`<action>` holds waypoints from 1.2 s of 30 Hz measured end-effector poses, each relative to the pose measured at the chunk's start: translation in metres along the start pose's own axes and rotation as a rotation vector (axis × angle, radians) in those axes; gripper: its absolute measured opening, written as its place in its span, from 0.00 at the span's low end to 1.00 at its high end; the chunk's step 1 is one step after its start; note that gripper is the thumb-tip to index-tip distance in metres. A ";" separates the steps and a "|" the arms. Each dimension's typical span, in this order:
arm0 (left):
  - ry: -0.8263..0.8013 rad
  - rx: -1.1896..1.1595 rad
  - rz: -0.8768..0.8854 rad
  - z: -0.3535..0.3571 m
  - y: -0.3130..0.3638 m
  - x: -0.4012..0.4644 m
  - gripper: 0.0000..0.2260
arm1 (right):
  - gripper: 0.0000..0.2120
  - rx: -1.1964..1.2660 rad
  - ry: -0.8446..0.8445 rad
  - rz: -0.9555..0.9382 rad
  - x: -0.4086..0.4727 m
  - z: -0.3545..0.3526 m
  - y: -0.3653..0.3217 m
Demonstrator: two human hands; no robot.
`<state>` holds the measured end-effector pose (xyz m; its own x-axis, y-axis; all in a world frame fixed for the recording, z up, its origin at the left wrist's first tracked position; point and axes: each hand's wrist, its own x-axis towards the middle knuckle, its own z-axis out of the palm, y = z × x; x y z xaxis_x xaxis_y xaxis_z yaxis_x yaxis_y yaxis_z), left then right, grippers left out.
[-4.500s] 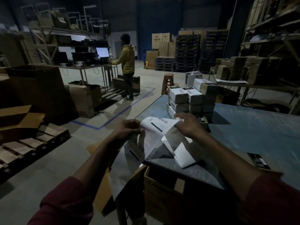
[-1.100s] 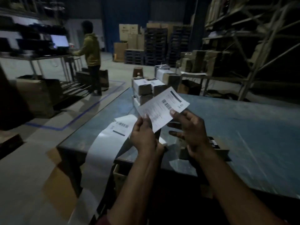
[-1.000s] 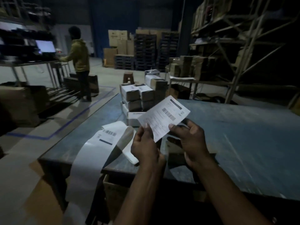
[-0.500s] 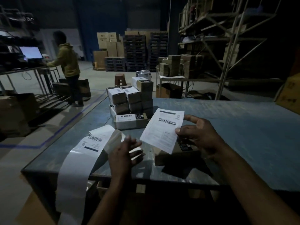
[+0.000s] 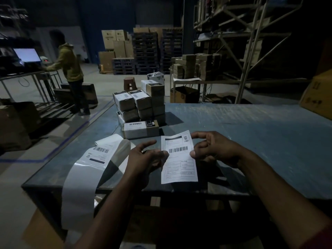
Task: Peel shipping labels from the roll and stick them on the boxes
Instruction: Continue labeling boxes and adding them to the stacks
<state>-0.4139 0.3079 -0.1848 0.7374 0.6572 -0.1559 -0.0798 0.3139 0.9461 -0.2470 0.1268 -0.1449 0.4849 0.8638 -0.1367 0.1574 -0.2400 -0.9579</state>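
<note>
— Where's the label?

— The peeled white paper shipping label, printed with a barcode, is held above the near edge of the blue-grey counter, between both hands. The left hand pinches its left edge beside the barcode, index finger stretched out; the right hand pinches the right edge with thumb and fingers, index finger raised over the top corner.

— So both hands are clamped on it?

— Yes, one on each side, the sheet hanging upright between them.

— And the roll?

— The white strip of label backing lies left of the left hand, one printed label at its far end, and trails over the near edge of the counter toward the floor.

— The boxes?

— A stack of small brown cardboard boxes with white labels stands on the counter beyond the hands, and a flat labelled box lies at its near side, just far of the held label.

— Anything else around?

— A person in a yellow hooded top stands far left at a lit screen. Big cartons and dark pallets are stacked at the far wall, metal shelving on the right.
</note>
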 end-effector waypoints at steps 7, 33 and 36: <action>0.060 -0.038 0.073 0.004 0.000 0.000 0.27 | 0.24 -0.024 0.072 0.077 0.004 -0.002 -0.004; 0.121 0.033 -0.025 0.013 -0.004 0.006 0.23 | 0.16 0.128 0.455 0.125 0.011 0.014 0.013; 0.136 0.037 -0.051 0.015 -0.003 0.011 0.23 | 0.16 0.038 0.481 0.135 0.014 0.015 0.012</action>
<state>-0.3955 0.3031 -0.1853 0.6424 0.7283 -0.2387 -0.0177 0.3255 0.9454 -0.2509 0.1428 -0.1619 0.8418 0.5221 -0.1374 0.0382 -0.3115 -0.9495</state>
